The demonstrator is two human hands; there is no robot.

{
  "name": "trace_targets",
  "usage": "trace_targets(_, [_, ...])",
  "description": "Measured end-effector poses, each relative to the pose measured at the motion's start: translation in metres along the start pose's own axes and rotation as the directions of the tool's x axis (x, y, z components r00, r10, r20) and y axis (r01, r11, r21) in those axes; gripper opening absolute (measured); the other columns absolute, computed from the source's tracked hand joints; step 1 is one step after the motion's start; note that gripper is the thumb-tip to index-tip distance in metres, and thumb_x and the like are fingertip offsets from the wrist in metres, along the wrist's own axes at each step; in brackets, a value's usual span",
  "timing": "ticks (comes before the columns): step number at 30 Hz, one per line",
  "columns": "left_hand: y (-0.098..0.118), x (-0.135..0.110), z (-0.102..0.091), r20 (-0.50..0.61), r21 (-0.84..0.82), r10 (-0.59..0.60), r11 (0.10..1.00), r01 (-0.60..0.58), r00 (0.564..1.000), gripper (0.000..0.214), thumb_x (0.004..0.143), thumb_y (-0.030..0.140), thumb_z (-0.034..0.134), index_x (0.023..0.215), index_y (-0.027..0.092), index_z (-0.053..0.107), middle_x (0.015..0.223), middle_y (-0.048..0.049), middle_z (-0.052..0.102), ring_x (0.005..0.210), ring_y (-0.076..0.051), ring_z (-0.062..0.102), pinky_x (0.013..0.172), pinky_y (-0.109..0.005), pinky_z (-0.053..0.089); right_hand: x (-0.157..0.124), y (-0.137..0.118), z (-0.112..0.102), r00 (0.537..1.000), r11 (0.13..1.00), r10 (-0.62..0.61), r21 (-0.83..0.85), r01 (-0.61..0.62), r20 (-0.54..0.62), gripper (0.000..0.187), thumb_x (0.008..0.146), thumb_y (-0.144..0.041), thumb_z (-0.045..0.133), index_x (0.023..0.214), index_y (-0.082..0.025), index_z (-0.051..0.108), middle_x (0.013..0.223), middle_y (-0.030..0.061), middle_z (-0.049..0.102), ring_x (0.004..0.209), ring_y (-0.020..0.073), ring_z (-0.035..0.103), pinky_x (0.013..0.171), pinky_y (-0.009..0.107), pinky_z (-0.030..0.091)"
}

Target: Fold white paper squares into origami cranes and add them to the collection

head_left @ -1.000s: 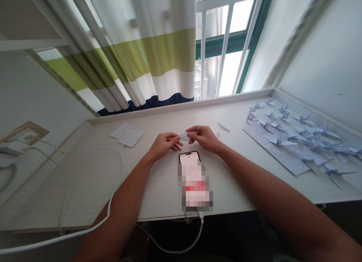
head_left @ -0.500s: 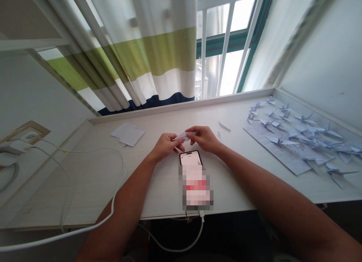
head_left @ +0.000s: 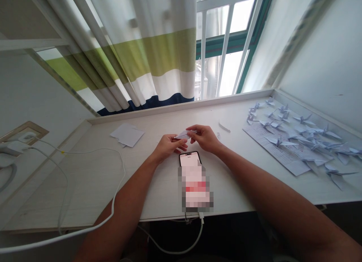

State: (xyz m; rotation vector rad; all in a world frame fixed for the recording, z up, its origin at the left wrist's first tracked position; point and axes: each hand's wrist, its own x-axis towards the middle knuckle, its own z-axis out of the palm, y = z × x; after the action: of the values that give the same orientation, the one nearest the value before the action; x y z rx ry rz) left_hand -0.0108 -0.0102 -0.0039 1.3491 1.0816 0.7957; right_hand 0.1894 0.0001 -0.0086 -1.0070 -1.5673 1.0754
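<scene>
Folded pale lilac paper piece (head_left: 185,134) held up just above a white wood-grain desk (head_left: 85,186), between both hands, with its long axis running roughly side to side across the body and tilted slightly, the narrow pointed end toward the left hand (head_left: 169,148). Right hand (head_left: 205,138) is nearer the thicker end, thumb and fingers pressed together in a pinch on it. Left hand is curled, fingers up against the pointed part; cannot tell if it is really pinching or only supporting. Black smartphone (head_left: 189,159) with pixelated screen lies just below both hands, white charging cable (head_left: 123,167) running off the desk. Loose white paper sheets (head_left: 127,135) lie to the left of the hands. Lilac origami cranes (head_left: 304,120) are scattered well to the right, many on a printed paper sheet (head_left: 278,154).
</scene>
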Motion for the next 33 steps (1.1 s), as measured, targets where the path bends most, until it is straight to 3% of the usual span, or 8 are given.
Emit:
trace_targets(5, [0.003, -0.001, 0.004, 0.014, -0.025, 0.049, 0.999, -0.049, 0.999, 0.039, 0.075, 0.046, 0.082, 0.094, 0.013, 0.076, 0.081, -0.0104, 0.077, 0.076, -0.022, 0.073, 0.062, -0.029, 0.054, -0.002, -0.004, 0.008, 1.0, 0.997, -0.003, 0.073, 0.003, 0.0, 0.034, 0.081, -0.044, 0.075, 0.101, -0.017, 0.075, 0.075, 0.0039, 0.073, 0.061, 0.0162, 0.068, 0.06, 0.029, 0.055])
trace_targets(10, [0.004, 0.0, 0.007, -0.048, -0.06, 0.098, 0.993, -0.101, 0.994, 0.03, 0.075, 0.04, 0.08, 0.091, 0.015, 0.075, 0.08, -0.0071, 0.076, 0.073, -0.019, 0.072, 0.059, -0.025, 0.048, -0.004, -0.006, 0.01, 0.999, 0.988, 0.001, 0.152, 0.006, -0.04, 0.042, 0.079, -0.05, 0.078, 0.102, -0.015, 0.074, 0.081, 0.0062, 0.075, 0.064, 0.0162, 0.068, 0.062, 0.03, 0.057])
trace_targets(14, [0.004, 0.0, 0.008, -0.035, 0.011, 0.124, 0.992, -0.123, 0.992, 0.031, 0.078, 0.042, 0.077, 0.091, 0.014, 0.075, 0.082, -0.0088, 0.077, 0.07, -0.018, 0.07, 0.058, -0.025, 0.046, -0.005, -0.008, 0.009, 0.999, 0.984, 0.04, 0.174, -0.043, 0.02, 0.046, 0.078, -0.05, 0.08, 0.105, -0.013, 0.074, 0.083, 0.0073, 0.076, 0.07, 0.0172, 0.07, 0.069, 0.031, 0.058])
trace_targets(22, [0.01, -0.004, -0.002, -0.09, -0.019, 0.149, 0.988, -0.152, 0.985, 0.042, 0.088, 0.055, 0.062, 0.086, 0.014, 0.071, 0.076, -0.0091, 0.076, 0.068, -0.021, 0.073, 0.06, -0.029, 0.05, -0.002, -0.003, 0.005, 0.999, 0.99, 0.032, 0.139, -0.026, -0.043, 0.041, 0.074, -0.05, 0.082, 0.094, -0.015, 0.074, 0.081, 0.0066, 0.075, 0.063, 0.0168, 0.07, 0.062, 0.03, 0.057])
trace_targets(28, [0.01, -0.004, -0.011, -0.052, 0.027, 0.197, 0.98, -0.196, 0.979, 0.04, 0.084, 0.052, 0.072, 0.09, 0.013, 0.071, 0.086, -0.0135, 0.079, 0.077, -0.024, 0.076, 0.065, -0.032, 0.054, -0.003, -0.006, 0.004, 0.999, 0.991, 0.035, 0.129, -0.032, -0.023, 0.036, 0.076, -0.047, 0.081, 0.092, -0.015, 0.075, 0.078, 0.0057, 0.075, 0.062, 0.0163, 0.069, 0.062, 0.029, 0.055])
trace_targets(33, [0.008, -0.004, -0.011, -0.063, 0.106, 0.257, 0.962, -0.25, 0.964, 0.04, 0.088, 0.054, 0.068, 0.09, 0.014, 0.068, 0.081, -0.0116, 0.078, 0.065, -0.022, 0.074, 0.063, -0.032, 0.053, -0.002, -0.007, 0.003, 0.999, 0.99, 0.037, 0.136, -0.033, -0.027, 0.036, 0.075, -0.046, 0.081, 0.091, -0.015, 0.076, 0.074, 0.0046, 0.073, 0.06, 0.0156, 0.067, 0.06, 0.029, 0.054])
